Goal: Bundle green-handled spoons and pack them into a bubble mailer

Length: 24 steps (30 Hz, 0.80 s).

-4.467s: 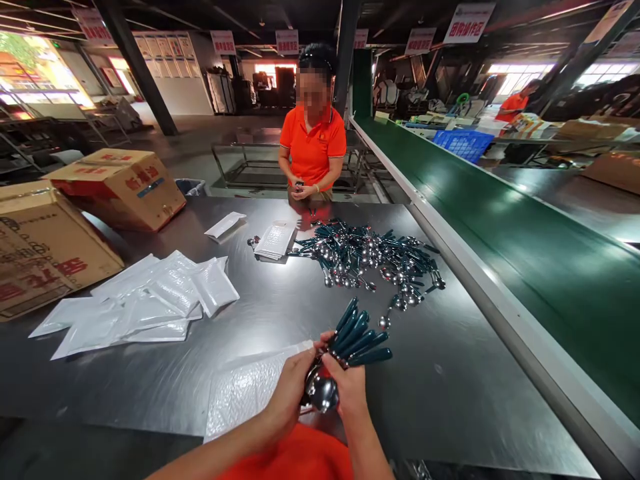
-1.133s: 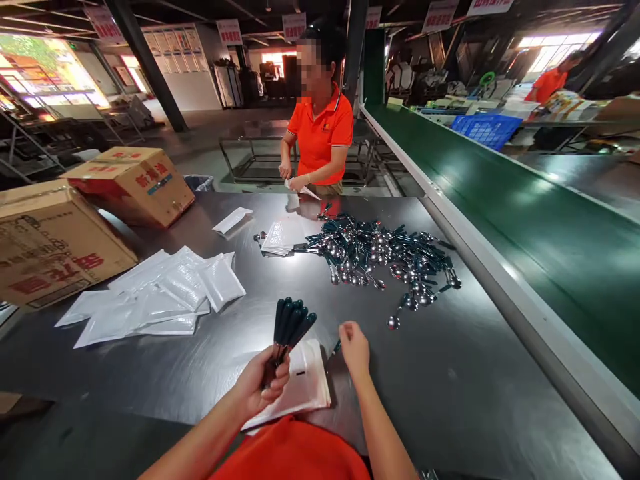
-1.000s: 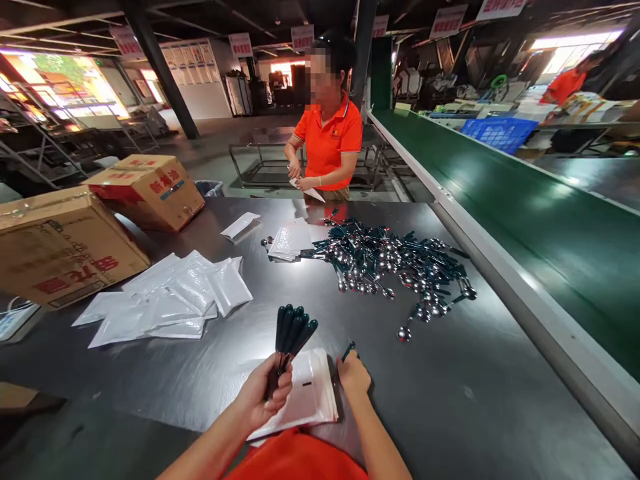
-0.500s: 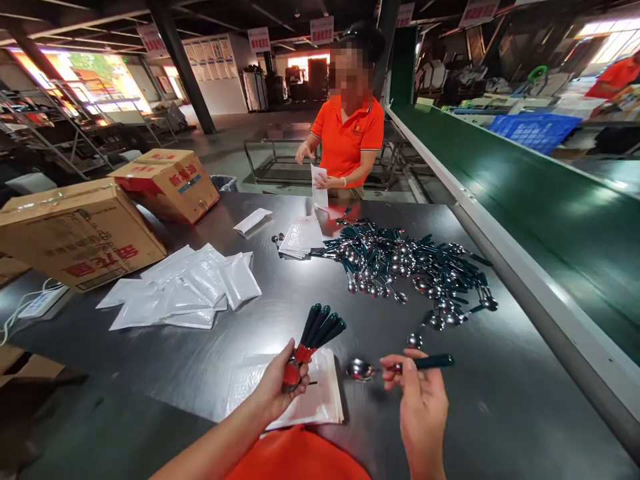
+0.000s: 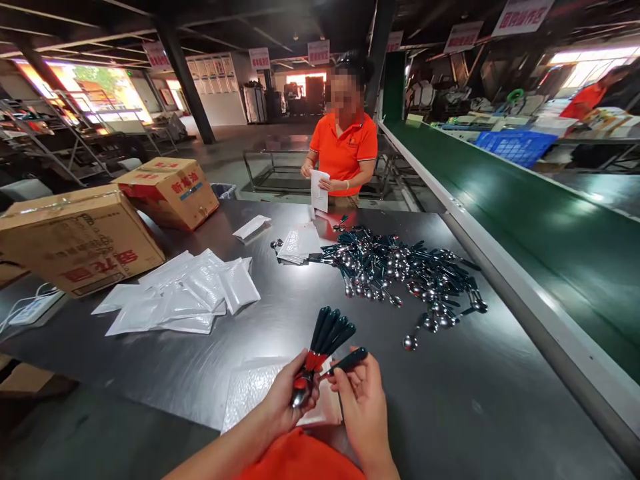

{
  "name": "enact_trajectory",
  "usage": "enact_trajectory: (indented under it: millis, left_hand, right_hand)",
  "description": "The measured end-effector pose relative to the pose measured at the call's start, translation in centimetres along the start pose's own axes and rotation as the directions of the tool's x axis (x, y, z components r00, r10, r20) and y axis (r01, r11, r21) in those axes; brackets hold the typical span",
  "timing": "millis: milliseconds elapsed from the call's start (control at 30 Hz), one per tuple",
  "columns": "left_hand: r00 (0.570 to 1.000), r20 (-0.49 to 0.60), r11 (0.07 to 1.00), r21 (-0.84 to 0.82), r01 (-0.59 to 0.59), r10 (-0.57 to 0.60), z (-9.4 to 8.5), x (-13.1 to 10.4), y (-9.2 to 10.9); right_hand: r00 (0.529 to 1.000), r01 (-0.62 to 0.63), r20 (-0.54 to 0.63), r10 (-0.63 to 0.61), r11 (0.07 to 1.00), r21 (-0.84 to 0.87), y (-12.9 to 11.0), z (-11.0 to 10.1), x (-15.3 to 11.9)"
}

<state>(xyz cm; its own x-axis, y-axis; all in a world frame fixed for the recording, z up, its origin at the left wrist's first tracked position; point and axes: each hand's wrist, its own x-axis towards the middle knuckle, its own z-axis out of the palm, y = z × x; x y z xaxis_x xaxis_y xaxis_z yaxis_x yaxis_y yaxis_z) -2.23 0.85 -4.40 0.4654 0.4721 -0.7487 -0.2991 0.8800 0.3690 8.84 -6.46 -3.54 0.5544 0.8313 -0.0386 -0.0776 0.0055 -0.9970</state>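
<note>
My left hand (image 5: 290, 400) grips a bundle of dark-green-handled spoons (image 5: 327, 332), handles fanned upward, bowls down in the fist. My right hand (image 5: 361, 400) pinches one more spoon (image 5: 349, 361) and holds it against the bundle. Under both hands lies a stack of white bubble mailers (image 5: 253, 393) at the near edge of the steel table (image 5: 280, 320). Farther out, a loose heap of the same spoons (image 5: 400, 270) spreads across the table.
Filled white pouches (image 5: 185, 293) lie left, beside two cardboard boxes (image 5: 75, 237). A person in an orange shirt (image 5: 344, 150) stands across the table holding a white mailer (image 5: 319, 191), more mailers (image 5: 297, 243) before them. A green conveyor belt (image 5: 525, 220) runs along the right.
My right hand picked a single spoon off the table and has brought it left to the bundle in my left hand. The person opposite lifted a mailer upright.
</note>
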Motion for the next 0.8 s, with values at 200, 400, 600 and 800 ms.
enact_trajectory:
  millis: [200,400,600,800]
  left_hand:
    - [0.983,0.065,0.977,0.118,-0.176,0.169,-1.0,0.1,-0.6]
    - [0.988,0.021,0.981,0.117,-0.156,0.154,-1.1,-0.4,-0.5]
    - [0.987,-0.022,0.984,0.082,-0.156,0.158,-0.9,-0.9,-0.7]
    - [0.987,-0.027,0.985,0.072,-0.154,0.156,-0.9,-1.1,-0.7]
  right_hand:
    - [0.939,0.222,-0.202,-0.277,0.941,-0.257,-1.1,-0.4,0.3]
    - [0.859,0.446,-0.072,-0.507,0.811,-0.379,-3.7,-0.6,0.8]
    - [0.897,0.339,-0.154,-0.414,0.869,-0.36,-3.8,-0.6,0.6]
    - [0.931,0.213,-0.235,-0.279,0.939,-0.271,-2.8,-0.2,0.0]
